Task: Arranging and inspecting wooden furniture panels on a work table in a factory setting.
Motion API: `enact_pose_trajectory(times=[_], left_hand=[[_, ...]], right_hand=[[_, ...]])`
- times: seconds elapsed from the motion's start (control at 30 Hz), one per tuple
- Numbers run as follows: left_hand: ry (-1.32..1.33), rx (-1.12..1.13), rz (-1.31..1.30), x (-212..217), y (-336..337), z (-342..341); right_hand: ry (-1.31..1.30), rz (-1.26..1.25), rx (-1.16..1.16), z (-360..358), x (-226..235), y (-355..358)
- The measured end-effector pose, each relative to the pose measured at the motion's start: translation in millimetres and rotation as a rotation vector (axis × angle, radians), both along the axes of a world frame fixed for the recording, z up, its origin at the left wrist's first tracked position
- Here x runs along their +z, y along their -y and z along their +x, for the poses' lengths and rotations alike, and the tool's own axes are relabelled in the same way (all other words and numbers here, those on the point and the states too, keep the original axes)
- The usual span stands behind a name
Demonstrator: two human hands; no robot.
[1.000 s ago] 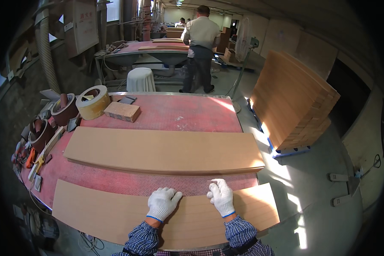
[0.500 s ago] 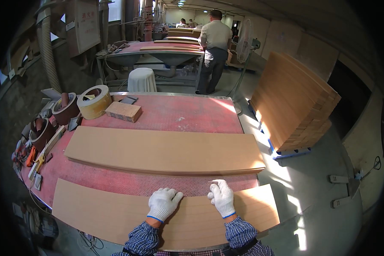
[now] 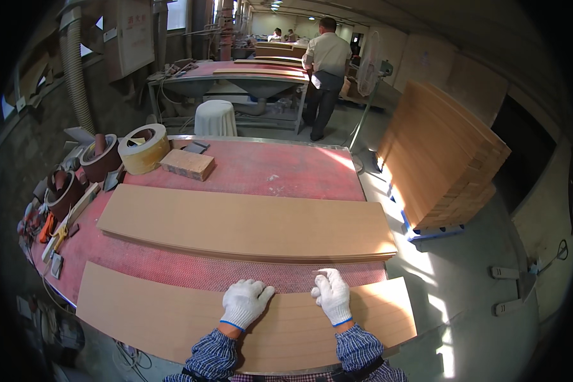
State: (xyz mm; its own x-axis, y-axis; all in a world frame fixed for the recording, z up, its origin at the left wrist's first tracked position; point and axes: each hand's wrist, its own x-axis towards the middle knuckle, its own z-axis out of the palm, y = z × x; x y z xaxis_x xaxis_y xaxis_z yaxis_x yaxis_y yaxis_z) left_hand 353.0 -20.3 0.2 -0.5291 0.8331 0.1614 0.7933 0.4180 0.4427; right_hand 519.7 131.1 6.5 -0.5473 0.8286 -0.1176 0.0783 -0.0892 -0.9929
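A long light-brown wooden board point(image 3: 165, 312) lies across the near side of the red table point(image 3: 293, 169). My left hand point(image 3: 245, 302), in a white knit glove, rests at the board's far edge with its fingers together and curled over it. To its right, my right hand point(image 3: 332, 296), gloved alike, is also at that edge, its fingers bent inward and the index finger pointing left. Whatever its fingers may hold is too small to make out. Just beyond both hands lies a stack of similar boards point(image 3: 248, 223).
Abrasive belt rolls point(image 3: 100, 159), a wide tape-like roll point(image 3: 143, 149) and a brick-shaped block point(image 3: 188, 164) sit at the table's far left. Boards are stacked high on a blue pallet point(image 3: 436, 232) at right. A person point(image 3: 326, 67) stands beside another table; a fan point(image 3: 369, 63) is nearby.
The view has shifted very slightly. Both hands and the boards stay in place; the person in the background has shifted a little.
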Motion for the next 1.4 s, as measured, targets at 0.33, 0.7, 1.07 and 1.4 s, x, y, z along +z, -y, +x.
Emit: enact_pose_trajectory(times=[0.33, 0.7, 1.07, 1.4], left_hand=[[0.019, -0.007, -0.003, 2.9, 0.0, 0.0], [0.010, -0.004, -0.007, 3.2, 0.7, 0.5], [-0.001, -0.006, 0.003, 3.1, 0.9, 0.4], [0.007, -0.009, -0.002, -1.1, 0.1, -0.1]], right_hand=[[0.007, 0.012, 0.002, -0.2, 1.9, 0.2], [0.014, 0.014, -0.001, 1.1, -0.4, -0.3], [0.005, 0.056, -0.032, -0.3, -0.6, 0.3], [0.011, 0.028, -0.018, -0.7, 1.8, 1.4]])
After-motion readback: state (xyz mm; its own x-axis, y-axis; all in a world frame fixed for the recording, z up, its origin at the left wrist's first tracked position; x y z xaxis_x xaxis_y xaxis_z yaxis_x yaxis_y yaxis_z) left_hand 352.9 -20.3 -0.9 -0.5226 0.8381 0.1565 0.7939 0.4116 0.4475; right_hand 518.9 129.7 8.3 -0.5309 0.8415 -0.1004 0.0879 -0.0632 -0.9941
